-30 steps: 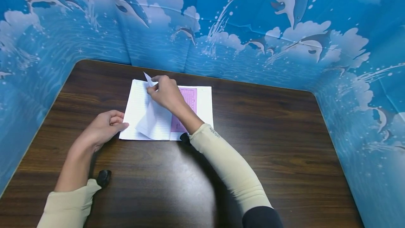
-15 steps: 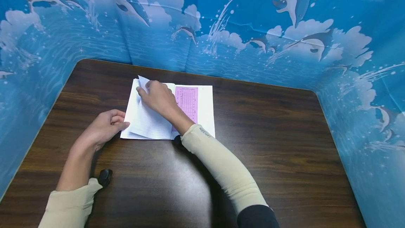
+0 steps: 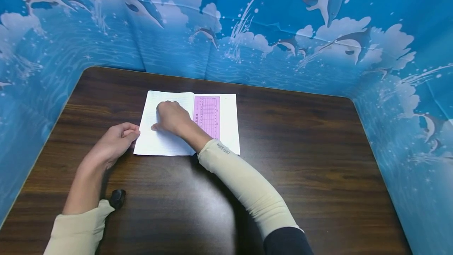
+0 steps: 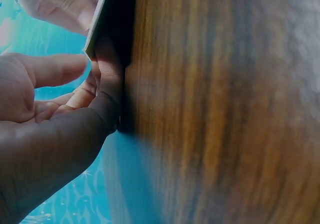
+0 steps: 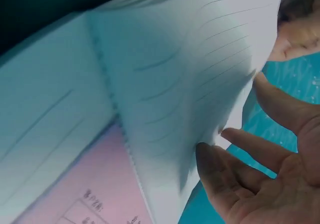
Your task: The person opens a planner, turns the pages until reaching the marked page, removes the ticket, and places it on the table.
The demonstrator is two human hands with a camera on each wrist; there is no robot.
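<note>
An open notebook [image 3: 178,145] with lined white pages lies on the dark wooden table. A pink sheet [image 3: 209,113] printed with a grid is on its right half, beside the fold. My right hand [image 3: 173,117] rests on the left page, its fingers [image 5: 210,169] fairly loose and touching the paper in the right wrist view. At the notebook's left edge is my left hand [image 3: 118,141]. In the left wrist view its fingers [image 4: 107,66] reach under the notebook's edge [image 4: 100,24], and the thumb is at that edge from the other side.
The wooden table [image 3: 301,168] has rounded far corners. A blue cloth [image 3: 226,23] printed with dolphins hangs behind it and at both sides. A black wrist camera [image 3: 117,198] sits on the left forearm.
My right hand has carried a lifted page over to the left and down, and it now lies flat under that hand. The left thumb has drawn back slightly from the page.
</note>
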